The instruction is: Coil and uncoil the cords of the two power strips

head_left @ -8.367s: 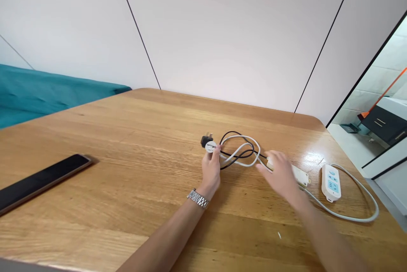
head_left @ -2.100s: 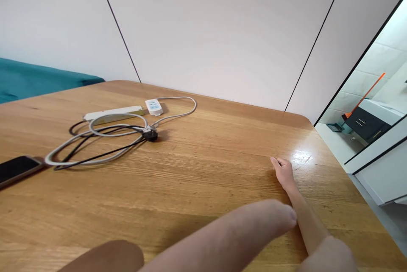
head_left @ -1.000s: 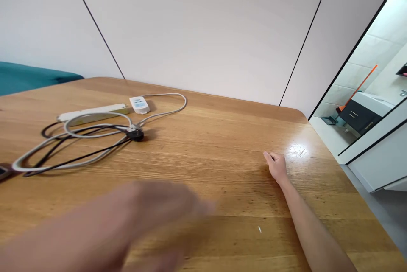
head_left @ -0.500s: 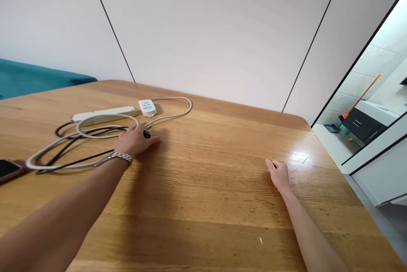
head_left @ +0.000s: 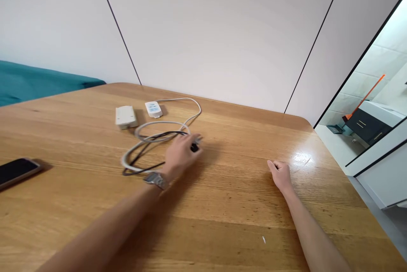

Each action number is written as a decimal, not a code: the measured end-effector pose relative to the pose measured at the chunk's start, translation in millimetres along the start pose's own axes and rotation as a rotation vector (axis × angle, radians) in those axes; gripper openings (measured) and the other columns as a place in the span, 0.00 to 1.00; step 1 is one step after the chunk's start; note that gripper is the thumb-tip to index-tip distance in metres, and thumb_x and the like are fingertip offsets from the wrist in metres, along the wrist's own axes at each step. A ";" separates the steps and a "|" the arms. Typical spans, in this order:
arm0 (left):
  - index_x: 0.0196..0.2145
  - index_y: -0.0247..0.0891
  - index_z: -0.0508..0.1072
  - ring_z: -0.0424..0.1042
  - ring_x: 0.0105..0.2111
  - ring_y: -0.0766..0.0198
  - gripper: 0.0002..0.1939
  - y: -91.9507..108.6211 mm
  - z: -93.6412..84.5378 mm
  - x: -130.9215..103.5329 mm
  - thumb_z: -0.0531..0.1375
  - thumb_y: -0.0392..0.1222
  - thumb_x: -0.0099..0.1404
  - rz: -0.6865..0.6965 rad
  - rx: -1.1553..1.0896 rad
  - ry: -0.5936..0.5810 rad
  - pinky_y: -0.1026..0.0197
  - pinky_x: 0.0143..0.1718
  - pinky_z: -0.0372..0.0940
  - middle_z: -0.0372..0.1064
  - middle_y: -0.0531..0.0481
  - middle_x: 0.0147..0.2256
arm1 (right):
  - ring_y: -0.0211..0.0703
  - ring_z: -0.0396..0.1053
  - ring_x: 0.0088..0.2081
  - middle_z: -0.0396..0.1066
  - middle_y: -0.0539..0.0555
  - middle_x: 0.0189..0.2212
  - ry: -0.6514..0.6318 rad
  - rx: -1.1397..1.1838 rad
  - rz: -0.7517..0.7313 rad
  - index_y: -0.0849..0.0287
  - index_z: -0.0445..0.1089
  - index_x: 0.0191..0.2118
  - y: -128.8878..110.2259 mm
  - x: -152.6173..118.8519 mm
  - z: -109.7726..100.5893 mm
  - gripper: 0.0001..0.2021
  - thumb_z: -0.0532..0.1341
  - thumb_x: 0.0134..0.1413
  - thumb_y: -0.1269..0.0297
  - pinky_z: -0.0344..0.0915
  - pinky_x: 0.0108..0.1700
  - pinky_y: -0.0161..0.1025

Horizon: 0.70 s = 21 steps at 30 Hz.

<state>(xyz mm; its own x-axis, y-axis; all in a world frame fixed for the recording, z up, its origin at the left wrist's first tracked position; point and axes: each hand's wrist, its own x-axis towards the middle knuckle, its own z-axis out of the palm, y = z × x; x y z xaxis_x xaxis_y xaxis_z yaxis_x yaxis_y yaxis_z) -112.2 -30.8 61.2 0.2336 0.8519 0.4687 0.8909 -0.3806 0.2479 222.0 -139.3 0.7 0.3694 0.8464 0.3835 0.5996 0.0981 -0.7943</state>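
My left hand (head_left: 182, 155), with a metal watch at its wrist, is closed over one end of a loose coil. The coil is made of white cable (head_left: 129, 155) and black cable (head_left: 143, 151). A small black piece (head_left: 194, 147) shows between the thumb and fingers; its kind is partly hidden. One white cord runs from the coil to a white control unit (head_left: 154, 109) with blue markings. Left of this unit sits a cream box (head_left: 126, 117), apart from my hand. On the right, my right hand (head_left: 280, 175) rests on the table as a loose fist with nothing visible in it.
A phone (head_left: 17, 172) lies on the wooden table (head_left: 222, 183) at the left. A white panelled wall (head_left: 210, 30) stands along the far edge. Teal upholstery (head_left: 47, 81) is at the back left. An orange-handled broom (head_left: 365, 98) stands beyond the doorway at the right.
My left hand has moved right, dragging the cable coil with it. The coil no longer lies in front of the cream box or near the phone. My right hand stays put.
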 end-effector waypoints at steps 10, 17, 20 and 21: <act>0.48 0.41 0.71 0.68 0.41 0.55 0.22 170.5 9.2 -66.4 0.59 0.35 0.54 0.436 -0.519 -0.090 0.53 0.44 0.66 0.73 0.45 0.42 | 0.51 0.68 0.43 0.69 0.59 0.49 -0.193 0.103 -0.297 0.55 0.65 0.56 -15.9 -15.9 12.0 0.28 0.63 0.47 0.59 0.66 0.47 0.47; 0.49 0.42 0.70 0.68 0.40 0.57 0.22 172.9 19.0 -75.8 0.59 0.33 0.55 0.493 -0.661 -0.124 0.55 0.43 0.66 0.73 0.46 0.43 | 0.47 0.70 0.38 0.69 0.59 0.51 -0.303 0.330 -0.174 0.56 0.65 0.57 -16.2 -18.0 12.3 0.31 0.65 0.42 0.64 0.67 0.44 0.45; 0.49 0.42 0.70 0.69 0.41 0.58 0.22 161.3 20.4 -74.9 0.59 0.31 0.55 0.477 -0.701 -0.138 0.56 0.45 0.66 0.73 0.47 0.43 | 0.42 0.70 0.33 0.70 0.59 0.52 -0.381 0.542 -0.013 0.52 0.62 0.58 -18.5 -18.9 12.4 0.34 0.67 0.41 0.63 0.68 0.38 0.41; 0.48 0.42 0.70 0.70 0.41 0.59 0.21 158.1 19.3 -74.6 0.58 0.31 0.56 0.477 -0.729 -0.142 0.56 0.46 0.66 0.73 0.47 0.43 | 0.42 0.71 0.34 0.70 0.59 0.51 -0.398 0.615 0.037 0.52 0.62 0.57 -19.9 -19.0 13.1 0.33 0.68 0.41 0.61 0.69 0.38 0.41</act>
<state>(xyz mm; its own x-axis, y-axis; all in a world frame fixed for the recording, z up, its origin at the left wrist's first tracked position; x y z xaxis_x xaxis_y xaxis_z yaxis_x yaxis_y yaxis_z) 18.8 -147.6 49.1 0.6063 0.5621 0.5625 0.2271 -0.8003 0.5549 193.8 -150.5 3.0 0.0259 0.9695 0.2436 0.0416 0.2425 -0.9693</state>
